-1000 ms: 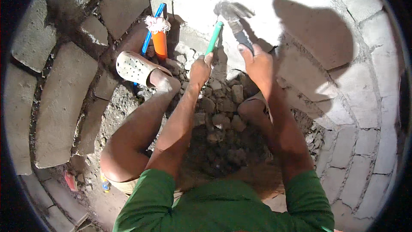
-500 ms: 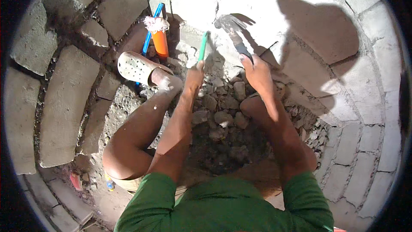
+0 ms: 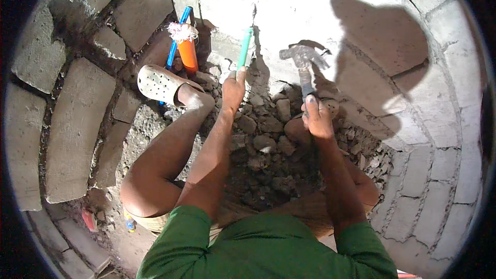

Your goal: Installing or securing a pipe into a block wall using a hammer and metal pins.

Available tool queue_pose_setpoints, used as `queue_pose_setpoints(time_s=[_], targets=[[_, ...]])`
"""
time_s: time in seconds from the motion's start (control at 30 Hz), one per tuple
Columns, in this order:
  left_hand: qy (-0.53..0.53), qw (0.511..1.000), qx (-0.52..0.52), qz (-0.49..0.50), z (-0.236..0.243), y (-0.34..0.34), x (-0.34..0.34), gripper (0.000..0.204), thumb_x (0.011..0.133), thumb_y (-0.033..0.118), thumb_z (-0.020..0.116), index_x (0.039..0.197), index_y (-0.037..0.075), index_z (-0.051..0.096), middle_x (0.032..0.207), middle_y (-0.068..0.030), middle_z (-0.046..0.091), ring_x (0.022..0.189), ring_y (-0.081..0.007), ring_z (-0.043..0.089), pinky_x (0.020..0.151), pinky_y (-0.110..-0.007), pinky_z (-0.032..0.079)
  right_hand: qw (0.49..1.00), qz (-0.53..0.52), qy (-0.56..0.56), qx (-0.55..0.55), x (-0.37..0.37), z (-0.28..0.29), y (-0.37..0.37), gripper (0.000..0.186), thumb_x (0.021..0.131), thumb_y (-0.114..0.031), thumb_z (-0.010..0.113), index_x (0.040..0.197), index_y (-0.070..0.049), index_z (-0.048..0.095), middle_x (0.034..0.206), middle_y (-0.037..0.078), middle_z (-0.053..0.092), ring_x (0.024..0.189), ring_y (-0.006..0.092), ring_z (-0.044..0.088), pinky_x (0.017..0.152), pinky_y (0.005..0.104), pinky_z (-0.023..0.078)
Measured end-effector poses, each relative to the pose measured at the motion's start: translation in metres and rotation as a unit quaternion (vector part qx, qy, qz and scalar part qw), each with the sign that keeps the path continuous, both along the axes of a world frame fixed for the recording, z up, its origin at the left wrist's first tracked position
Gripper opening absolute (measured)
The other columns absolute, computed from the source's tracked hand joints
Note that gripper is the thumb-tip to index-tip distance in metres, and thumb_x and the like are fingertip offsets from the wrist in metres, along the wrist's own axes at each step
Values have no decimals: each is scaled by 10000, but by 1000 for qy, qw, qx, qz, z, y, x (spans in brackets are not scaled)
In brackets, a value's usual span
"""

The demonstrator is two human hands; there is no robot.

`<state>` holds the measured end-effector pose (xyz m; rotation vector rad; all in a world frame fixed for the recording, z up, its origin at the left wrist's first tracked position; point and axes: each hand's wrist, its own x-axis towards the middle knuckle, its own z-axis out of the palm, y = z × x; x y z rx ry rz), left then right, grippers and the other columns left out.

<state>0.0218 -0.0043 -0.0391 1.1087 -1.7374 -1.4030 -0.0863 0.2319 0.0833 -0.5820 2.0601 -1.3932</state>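
Hammer and right hand have come down and to the right since half a second ago, leaving the hammer's head clear of the green rod; the rod's tip sits slightly higher in view. One hammer and one rod are in use. The right hand's fingers are closed around the hammer's dark handle, below the head. The left hand is wrapped around the rod's lower end, which stands nearly upright, its top by a crack in the brightly lit wall; whether it touches cannot be told.

Two bare forearms reach over two bent bare legs. Two pale clogs show: the left clog fully, the right clog partly behind the right hand. Beyond the left clog stand one orange tube with a frayed pinkish-white top and one leaning blue bar.

Between the legs lies rubble, grey lumps too many to count, over dark, loose dirt. Lower left are one red object and one small blue-and-yellow object. Large pale blocks with dark joints surround the spot, and a broad shadow falls on the right side.
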Motion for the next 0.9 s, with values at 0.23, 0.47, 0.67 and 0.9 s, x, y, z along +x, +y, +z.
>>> queue_pose_setpoints(time_s=[0.23,0.47,0.67,0.9], targets=[[-188,970,-155,-19,45,15,-9,491,968,523,464,906,51,586,740,-199,652,754,-418,636,677,-511,476,992,-34,-48,-113,0,46,-9,390,971,-419,488,914,-36,530,589,15,471,421,111,423,392,276,358],[-147,980,-131,5,30,13,-2,487,961,517,481,928,38,565,749,-231,645,765,-440,629,684,-528,470,985,-35,71,-155,30,65,-39,390,986,-395,446,907,-22,528,589,36,470,459,131,453,438,294,373],[-134,984,-118,-20,36,10,-10,495,967,511,471,947,27,572,770,-248,644,797,-454,624,711,-530,469,910,0,404,93,-6,-37,-71,133,904,-119,565,976,-9,586,840,202,623,760,413,608,646,425,481],[26,990,80,-112,1,-1,-12,557,984,487,466,1084,-38,623,790,-217,663,798,-363,654,716,-464,479,910,16,412,-37,10,-15,-69,192,940,-169,545,907,20,551,708,152,556,621,296,554,602,392,463]])
